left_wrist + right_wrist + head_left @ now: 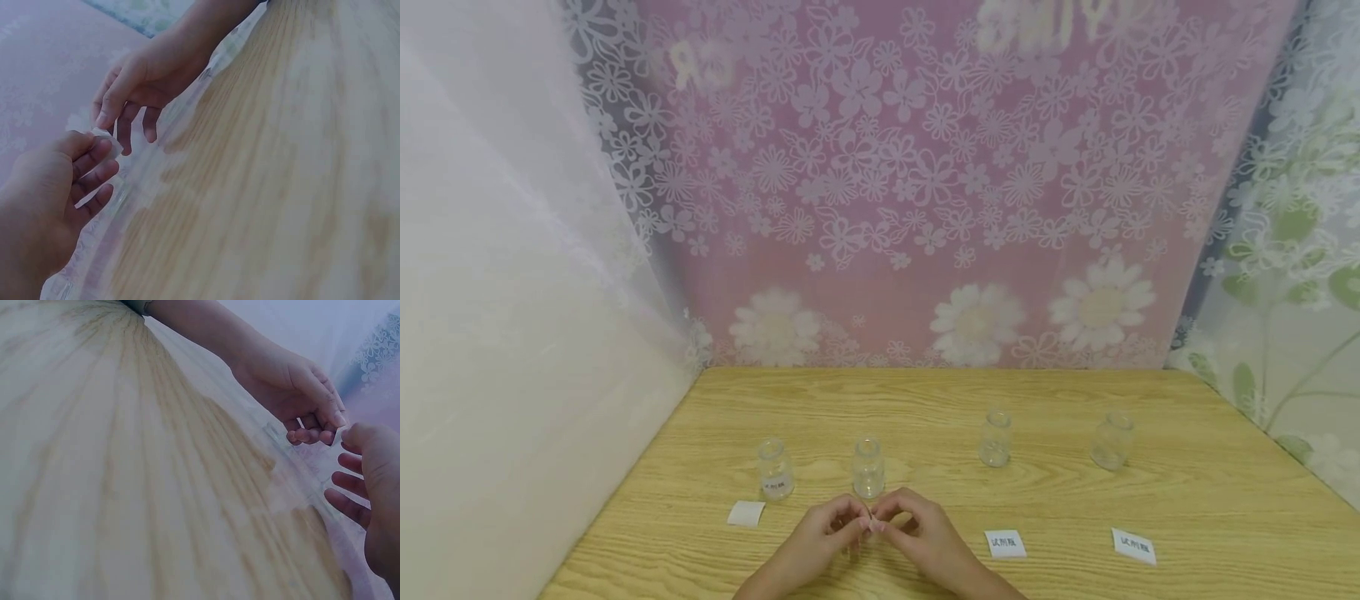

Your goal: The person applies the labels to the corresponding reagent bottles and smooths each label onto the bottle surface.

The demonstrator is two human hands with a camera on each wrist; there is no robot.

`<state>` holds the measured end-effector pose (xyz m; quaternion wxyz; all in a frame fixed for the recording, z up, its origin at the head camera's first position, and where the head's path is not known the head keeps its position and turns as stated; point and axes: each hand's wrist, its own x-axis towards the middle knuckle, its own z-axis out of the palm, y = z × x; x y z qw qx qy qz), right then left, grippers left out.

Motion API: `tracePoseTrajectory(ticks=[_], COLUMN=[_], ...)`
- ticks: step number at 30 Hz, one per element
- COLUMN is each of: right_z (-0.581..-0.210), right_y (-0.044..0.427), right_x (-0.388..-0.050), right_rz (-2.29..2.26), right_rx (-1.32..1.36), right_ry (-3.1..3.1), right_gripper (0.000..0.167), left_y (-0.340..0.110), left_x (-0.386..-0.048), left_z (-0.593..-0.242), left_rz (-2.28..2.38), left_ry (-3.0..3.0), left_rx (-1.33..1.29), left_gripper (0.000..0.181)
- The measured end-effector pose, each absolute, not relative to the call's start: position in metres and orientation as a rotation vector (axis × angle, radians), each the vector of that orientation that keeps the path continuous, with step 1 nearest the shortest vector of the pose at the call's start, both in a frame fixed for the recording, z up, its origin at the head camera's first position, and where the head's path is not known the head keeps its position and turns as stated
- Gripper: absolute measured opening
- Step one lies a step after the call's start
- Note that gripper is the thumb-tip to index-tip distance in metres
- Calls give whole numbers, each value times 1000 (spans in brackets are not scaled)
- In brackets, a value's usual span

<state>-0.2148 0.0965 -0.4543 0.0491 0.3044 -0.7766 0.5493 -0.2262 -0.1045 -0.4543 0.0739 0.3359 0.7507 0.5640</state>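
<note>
White slip (115,149) (partly hidden) between the pinching fingers (92,159)

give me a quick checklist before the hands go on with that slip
1. Left hand pinching the white slip: ok
2. Right hand pinching it too: ok
3. Print on that slip readable: cannot tell
4. Leftmost bottle upright and labelled: ok
5. Second bottle from left labelled: not ok, no label shows
6. Two printed slips face up on the table: ok
</note>
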Motion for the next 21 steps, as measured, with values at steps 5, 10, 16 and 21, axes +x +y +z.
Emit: tracePoseTrajectory(ticks=[5, 10, 16, 21], right_z=[-443, -426, -423, -424], right_y=[95, 93, 92, 93], right_x=[-210, -199, -198, -199], right_rz=[1632, 1626, 1623, 1647], right_rx=[861, 795, 702, 655], right_ry=[-2357, -2332, -2339, -2336], right_gripper=[6, 9, 6, 4], left_y=[-105, -106, -107, -108], left_x=[-227, -227, -229, -231], left_z=[-454, -453, -452, -453], left_rz=[1710, 1719, 1722, 1734], left_ry=[2294, 2336, 2387, 2424], left_rx=[980, 911, 823, 792], left_gripper=[13, 11, 11, 10])
